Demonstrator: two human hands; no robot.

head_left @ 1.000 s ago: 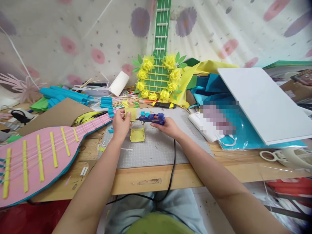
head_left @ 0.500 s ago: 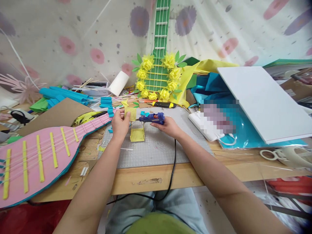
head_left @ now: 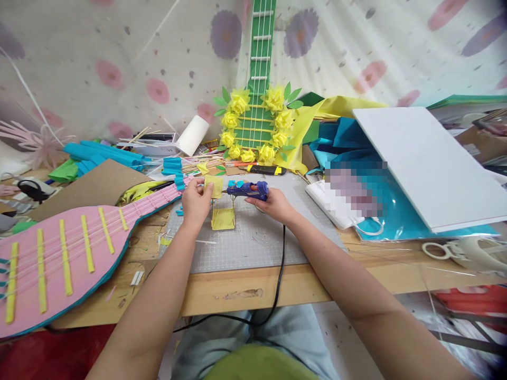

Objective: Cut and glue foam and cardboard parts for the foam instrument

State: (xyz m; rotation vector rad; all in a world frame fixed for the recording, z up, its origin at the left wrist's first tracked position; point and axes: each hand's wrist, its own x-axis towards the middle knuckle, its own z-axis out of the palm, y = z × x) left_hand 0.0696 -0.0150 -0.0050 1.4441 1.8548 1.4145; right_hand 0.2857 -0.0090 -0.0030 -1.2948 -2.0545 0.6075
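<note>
My left hand [head_left: 196,201] pinches the top of a small yellow paper piece [head_left: 216,186] that stands on thin sticks above a yellow base [head_left: 223,219] on the grey cutting mat [head_left: 253,243]. My right hand [head_left: 273,205] grips a blue glue gun [head_left: 249,190], its nozzle pointing left at the yellow piece's right edge. The gun's black cord [head_left: 282,264] runs down over the table edge toward my lap.
A pink paper guitar [head_left: 71,248] lies at the left. A green guitar with yellow flowers [head_left: 255,126] leans at the back. A white board [head_left: 428,163] and blue sheets lie at the right, with scissors [head_left: 439,252] near the front edge. Scraps crowd the back.
The glue gun has edged slightly left and up toward the yellow piece. My left hand has stayed in place.
</note>
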